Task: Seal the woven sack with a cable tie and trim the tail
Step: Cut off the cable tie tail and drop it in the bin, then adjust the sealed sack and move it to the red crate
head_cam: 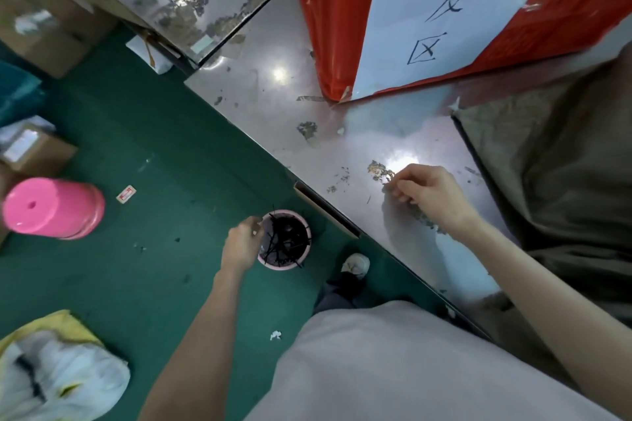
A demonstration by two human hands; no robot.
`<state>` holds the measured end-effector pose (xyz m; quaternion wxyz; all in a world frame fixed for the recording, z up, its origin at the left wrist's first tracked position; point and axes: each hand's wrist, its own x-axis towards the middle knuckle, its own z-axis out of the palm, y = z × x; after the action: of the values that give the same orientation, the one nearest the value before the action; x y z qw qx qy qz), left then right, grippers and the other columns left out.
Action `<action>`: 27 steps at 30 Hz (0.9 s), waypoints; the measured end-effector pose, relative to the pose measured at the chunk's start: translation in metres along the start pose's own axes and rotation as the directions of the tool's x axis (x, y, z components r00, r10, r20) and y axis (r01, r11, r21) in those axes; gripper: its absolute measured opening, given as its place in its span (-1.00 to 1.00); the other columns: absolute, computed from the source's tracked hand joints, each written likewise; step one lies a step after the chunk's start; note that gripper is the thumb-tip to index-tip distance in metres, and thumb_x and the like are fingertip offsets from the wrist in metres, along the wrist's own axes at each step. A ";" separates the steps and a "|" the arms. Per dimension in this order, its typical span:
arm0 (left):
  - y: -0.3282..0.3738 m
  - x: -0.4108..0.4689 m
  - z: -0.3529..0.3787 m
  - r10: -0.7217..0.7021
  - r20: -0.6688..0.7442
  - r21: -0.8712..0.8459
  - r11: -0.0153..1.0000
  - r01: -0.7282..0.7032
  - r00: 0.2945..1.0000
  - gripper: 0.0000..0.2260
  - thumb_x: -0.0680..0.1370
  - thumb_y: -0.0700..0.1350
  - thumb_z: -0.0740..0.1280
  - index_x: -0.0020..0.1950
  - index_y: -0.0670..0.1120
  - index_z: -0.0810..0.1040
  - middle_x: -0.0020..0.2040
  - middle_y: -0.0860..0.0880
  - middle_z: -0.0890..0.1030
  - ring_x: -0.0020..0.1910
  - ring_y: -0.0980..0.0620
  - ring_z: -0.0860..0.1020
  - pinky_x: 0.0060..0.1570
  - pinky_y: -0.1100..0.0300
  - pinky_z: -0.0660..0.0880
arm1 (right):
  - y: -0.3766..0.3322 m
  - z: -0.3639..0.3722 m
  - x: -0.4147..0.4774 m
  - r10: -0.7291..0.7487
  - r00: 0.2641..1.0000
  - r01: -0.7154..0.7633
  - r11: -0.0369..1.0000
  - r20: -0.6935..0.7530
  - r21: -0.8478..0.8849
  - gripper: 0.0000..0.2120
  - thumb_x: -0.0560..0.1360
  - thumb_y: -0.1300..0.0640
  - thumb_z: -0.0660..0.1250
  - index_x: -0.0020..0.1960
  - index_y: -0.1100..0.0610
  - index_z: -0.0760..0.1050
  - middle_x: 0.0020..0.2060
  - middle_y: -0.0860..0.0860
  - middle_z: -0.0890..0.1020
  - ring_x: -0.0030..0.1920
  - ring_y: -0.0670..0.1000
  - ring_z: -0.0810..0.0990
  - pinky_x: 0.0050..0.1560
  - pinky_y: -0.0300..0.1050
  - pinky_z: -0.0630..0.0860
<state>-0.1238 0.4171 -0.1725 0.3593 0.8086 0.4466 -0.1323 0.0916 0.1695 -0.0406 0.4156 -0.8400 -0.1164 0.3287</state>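
Note:
A small pink tub (306,251) stands on the green floor beside the metal table, filled with several black cable ties (284,239). My left hand (242,243) hangs at the tub's left rim, fingers curled together; whether it pinches a tie is unclear. My right hand (427,195) rests on the steel table top (342,154) with fingers loosely bent and nothing visible in it. A dull brown-green woven sack (561,161) lies on the table to the right of that hand.
A red bag with a white paper sign (431,10) stands at the table's back. A pink upturned bucket (54,208) and cardboard boxes (34,150) sit on the floor at left. A yellow and white bag (51,369) lies at bottom left. My shoe (355,265) is beside the tub.

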 end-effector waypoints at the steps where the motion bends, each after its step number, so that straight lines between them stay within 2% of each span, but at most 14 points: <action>1: 0.004 -0.001 0.002 -0.002 -0.016 -0.019 1.000 0.002 1.000 -0.74 0.59 -0.13 0.27 0.25 -0.16 0.57 0.14 -0.21 0.65 0.10 -0.20 0.61 0.07 0.05 0.49 | -0.001 -0.001 0.000 -0.002 1.000 0.002 1.000 -0.005 -0.001 -0.78 0.48 0.32 0.23 -0.19 0.12 0.62 -0.19 0.16 0.70 -0.25 0.15 0.58 -0.16 0.17 0.55; 3: 0.015 -0.004 0.004 -0.004 -0.065 -0.093 0.996 -0.002 0.998 -0.75 0.61 -0.15 0.25 0.24 -0.19 0.58 0.16 -0.23 0.64 0.14 -0.20 0.58 0.09 0.10 0.45 | -0.002 -0.003 0.001 -0.010 1.000 0.010 1.000 -0.010 0.002 -0.78 0.49 0.33 0.23 -0.18 0.13 0.62 -0.20 0.17 0.69 -0.21 0.27 0.58 -0.17 0.23 0.54; 7: 0.042 -0.017 -0.006 0.001 -0.228 -0.265 0.962 -0.063 0.974 -0.77 0.61 -0.20 0.23 0.19 -0.19 0.60 0.15 -0.16 0.64 0.16 -0.13 0.57 0.13 0.22 0.40 | -0.003 -0.003 0.001 -0.007 1.000 0.008 1.000 -0.008 0.027 -0.79 0.49 0.33 0.23 -0.17 0.14 0.61 -0.20 0.22 0.67 -0.17 0.32 0.58 -0.17 0.24 0.54; 10: 0.076 -0.037 -0.022 0.005 -0.342 -0.440 0.882 -0.166 0.940 -0.82 0.61 -0.19 0.24 0.11 -0.10 0.61 0.09 -0.07 0.66 0.11 0.00 0.60 0.05 0.42 0.43 | 0.000 -0.003 0.001 -0.007 1.000 0.007 0.998 -0.005 0.061 -0.80 0.49 0.33 0.23 -0.15 0.15 0.61 -0.20 0.19 0.68 -0.23 0.16 0.59 -0.13 0.18 0.55; 12: 0.105 -0.053 -0.031 0.053 -0.374 -0.537 0.802 -0.262 0.926 -0.83 0.61 -0.20 0.24 0.06 -0.04 0.61 0.02 -0.01 0.67 0.07 0.06 0.62 0.10 0.35 0.48 | 0.002 -0.005 -0.002 -0.008 1.000 0.009 0.996 -0.009 0.091 -0.80 0.49 0.33 0.24 -0.15 0.13 0.60 -0.21 0.20 0.68 -0.25 0.09 0.58 -0.12 0.14 0.54; 15: 0.148 -0.076 -0.036 0.169 -0.357 -0.587 0.725 -0.361 0.919 -0.82 0.62 -0.22 0.22 0.06 -0.06 0.61 -0.02 0.03 0.67 0.05 0.06 0.64 0.14 0.18 0.52 | 0.004 -0.011 -0.008 0.000 1.000 0.004 0.983 -0.023 0.181 -0.80 0.50 0.33 0.25 -0.16 0.13 0.60 -0.20 0.22 0.68 -0.23 0.14 0.60 -0.12 0.12 0.54; 18: 0.190 -0.092 -0.030 0.296 -0.274 -0.599 0.692 -0.403 0.915 -0.81 0.63 -0.18 0.21 0.11 -0.07 0.61 0.01 0.06 0.67 0.06 0.10 0.63 0.13 0.24 0.53 | 0.001 -0.027 -0.018 -0.013 0.997 0.032 0.962 -0.072 0.271 -0.82 0.51 0.33 0.27 -0.14 0.14 0.60 -0.20 0.12 0.69 -0.18 0.06 0.65 -0.08 -0.08 0.55; 21: 0.230 -0.106 -0.018 0.402 -0.177 -0.623 0.661 -0.418 0.899 -0.81 0.64 -0.17 0.21 0.14 -0.09 0.59 0.02 0.05 0.67 0.06 0.14 0.63 0.12 0.31 0.52 | -0.003 -0.051 -0.036 -0.038 0.987 0.091 0.934 -0.156 0.344 -0.84 0.51 0.34 0.27 -0.10 0.17 0.60 -0.17 0.10 0.70 -0.14 0.06 0.65 -0.03 -0.04 0.54; 24: 0.271 -0.117 0.000 0.510 -0.125 -0.633 0.620 -0.465 0.851 -0.82 0.64 -0.19 0.20 0.10 -0.08 0.59 0.00 0.03 0.67 0.05 0.10 0.64 0.11 0.29 0.52 | -0.004 -0.084 -0.063 -0.084 0.953 0.195 0.905 -0.290 0.378 -0.86 0.52 0.34 0.27 -0.03 0.23 0.59 -0.14 0.11 0.69 -0.13 0.01 0.65 -0.01 -0.06 0.53; 27: 0.303 -0.128 0.016 0.577 -0.097 -0.647 0.583 -0.492 0.811 -0.82 0.63 -0.19 0.21 0.06 0.00 0.59 0.01 0.04 0.68 0.04 0.07 0.65 0.12 0.25 0.50 | -0.004 -0.112 -0.093 -0.132 0.895 0.296 0.891 -0.427 0.344 -0.87 0.52 0.33 0.28 0.00 0.23 0.59 -0.13 0.07 0.69 -0.22 -0.20 0.63 -0.13 -0.32 0.50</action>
<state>0.0526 0.2219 0.0250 0.6641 0.7205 0.1758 0.0941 0.0938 0.0587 0.0539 0.6274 -0.7671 -0.0551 0.1219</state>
